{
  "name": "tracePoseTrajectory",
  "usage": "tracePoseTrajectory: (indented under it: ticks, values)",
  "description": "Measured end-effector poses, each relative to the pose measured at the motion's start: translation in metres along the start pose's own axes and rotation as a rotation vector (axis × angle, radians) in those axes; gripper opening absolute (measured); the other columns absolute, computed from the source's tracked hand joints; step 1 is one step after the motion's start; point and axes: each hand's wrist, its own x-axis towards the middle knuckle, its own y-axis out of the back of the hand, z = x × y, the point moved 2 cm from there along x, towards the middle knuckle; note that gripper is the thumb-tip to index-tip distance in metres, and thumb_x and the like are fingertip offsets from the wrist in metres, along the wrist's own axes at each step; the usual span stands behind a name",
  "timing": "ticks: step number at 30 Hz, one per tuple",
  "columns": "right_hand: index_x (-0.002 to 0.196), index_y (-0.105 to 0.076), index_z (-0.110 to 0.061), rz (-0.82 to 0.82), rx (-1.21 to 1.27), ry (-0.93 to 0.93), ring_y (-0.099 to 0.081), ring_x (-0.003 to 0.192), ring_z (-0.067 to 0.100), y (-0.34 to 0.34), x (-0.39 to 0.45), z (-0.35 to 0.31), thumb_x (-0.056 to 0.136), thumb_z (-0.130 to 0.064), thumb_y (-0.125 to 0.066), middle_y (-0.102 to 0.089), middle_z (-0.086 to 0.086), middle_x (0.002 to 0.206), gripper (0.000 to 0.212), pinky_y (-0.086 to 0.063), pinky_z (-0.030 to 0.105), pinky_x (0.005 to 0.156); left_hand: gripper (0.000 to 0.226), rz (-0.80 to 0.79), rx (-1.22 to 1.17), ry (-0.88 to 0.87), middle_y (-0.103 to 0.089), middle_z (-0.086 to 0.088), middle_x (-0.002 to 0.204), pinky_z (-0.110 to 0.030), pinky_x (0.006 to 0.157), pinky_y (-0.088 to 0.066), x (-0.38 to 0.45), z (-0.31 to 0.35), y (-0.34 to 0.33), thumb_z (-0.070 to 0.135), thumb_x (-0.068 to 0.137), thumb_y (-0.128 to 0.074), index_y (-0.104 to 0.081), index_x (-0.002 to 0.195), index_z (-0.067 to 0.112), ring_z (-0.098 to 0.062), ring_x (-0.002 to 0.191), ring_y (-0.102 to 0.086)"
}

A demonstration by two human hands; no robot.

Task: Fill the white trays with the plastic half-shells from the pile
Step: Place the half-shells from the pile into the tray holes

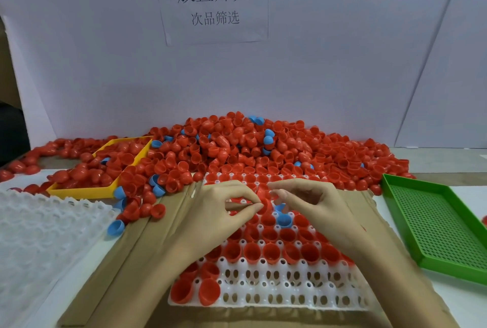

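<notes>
while both hands pinch a red shell (264, 203) over the white tray (276, 298), a green tray (432, 225) sits right.

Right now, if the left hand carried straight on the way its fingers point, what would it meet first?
Probably the right hand: the left hand points rightward over the white tray, fingertips nearly meeting. Depth is unclear.

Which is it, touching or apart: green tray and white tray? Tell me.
Apart. The head view shows bare cardboard between the green tray and the white tray.
</notes>
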Motion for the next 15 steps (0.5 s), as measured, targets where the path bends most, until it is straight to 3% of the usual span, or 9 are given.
tracePoseTrajectory:
  ticks: [2, 5, 11, 15]
  values:
    - [0.122, -0.077, -0.025, 0.006, -0.005, -0.044, -0.077, 0.096, 0.016, 0.002, -0.001, -0.002, 0.098, -0.026, -0.071, -0.080, -0.003, 0.108, 0.025, -0.060, 0.029, 0.093, 0.009, 0.008, -0.030, -0.040, -0.074, 0.012, 0.094, -0.018, 0.081, -0.060, 0.000, 0.003, 0.003, 0.010, 0.085, -0.083, -0.081, 0.091, 0.017, -0.009, 0.096, -0.072]
    - [0.127, -0.074, -0.025, -0.096, -0.018, -0.064, -0.077, 0.101, 0.014, 0.004, -0.003, -0.006, 0.100, -0.024, -0.069, -0.079, -0.006, 0.113, 0.028, -0.058, 0.019, 0.089, 0.011, -0.025, -0.051, -0.067, -0.073, 0.010, 0.097, -0.020, 0.082, -0.060, 0.001, 0.006, 0.006, 0.006, 0.083, -0.084, -0.080, 0.091, 0.014, -0.011, 0.096, -0.073]
    - [0.128, -0.075, -0.021, -0.244, -0.005, -0.066, -0.074, 0.112, 0.019, 0.003, -0.003, -0.005, 0.104, -0.019, -0.065, -0.078, 0.000, 0.121, 0.026, -0.059, 0.028, 0.097, 0.027, -0.164, -0.031, 0.024, -0.074, 0.012, 0.094, -0.020, 0.088, -0.058, 0.002, 0.004, 0.016, 0.016, 0.084, -0.084, -0.067, 0.102, 0.026, -0.008, 0.096, -0.073]
    - [0.139, -0.068, -0.027, -0.318, 0.106, -0.095, -0.072, 0.119, 0.023, 0.002, -0.004, -0.003, 0.109, -0.027, -0.058, -0.074, 0.002, 0.131, 0.031, -0.058, 0.030, 0.100, 0.024, -0.184, -0.047, -0.039, -0.075, 0.015, 0.097, -0.022, 0.086, -0.058, 0.003, 0.006, 0.022, 0.017, 0.085, -0.084, -0.076, 0.105, 0.028, -0.011, 0.097, -0.073]
